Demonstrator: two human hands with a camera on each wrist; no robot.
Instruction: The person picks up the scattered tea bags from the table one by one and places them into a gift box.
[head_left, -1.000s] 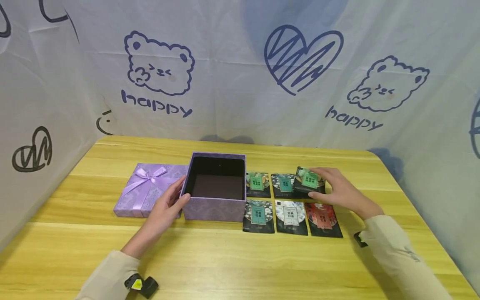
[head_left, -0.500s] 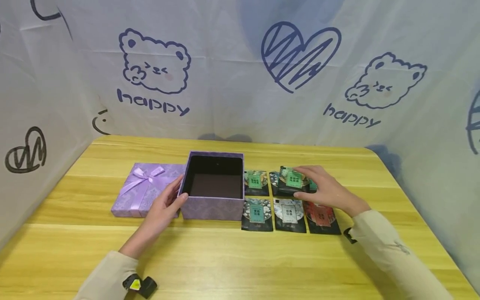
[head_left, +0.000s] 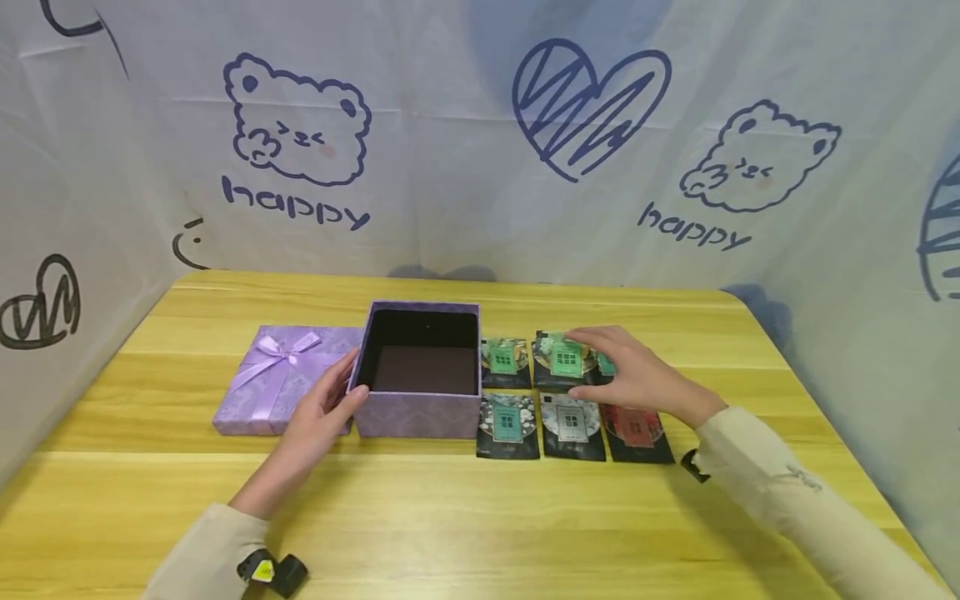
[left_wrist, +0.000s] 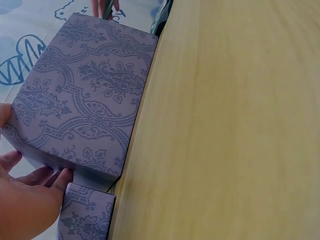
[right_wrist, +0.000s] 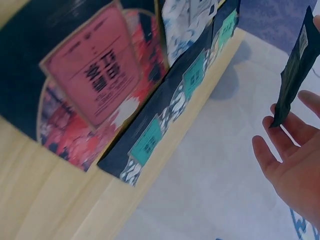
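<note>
A green-labelled sachet (head_left: 566, 360) was pinched between thumb and fingers of the right hand (head_left: 628, 377), just above the back row of sachets, right of the open purple box (head_left: 420, 371). The box's left wall was touched by the left hand (head_left: 321, 410), fingers relaxed. The lid (head_left: 279, 377) lay beside it.

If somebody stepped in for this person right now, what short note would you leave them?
Left hand: fingers resting on the near-left corner of the open purple box, steadying it.
Right hand: holding one green-labelled packet lifted above the back row.
The lid with the bow lies on the table, left of the box.
Done: lid off, one packet picked up.
Left: nothing is in the box yet; the other packets, including the red one, lie to its right.
</note>
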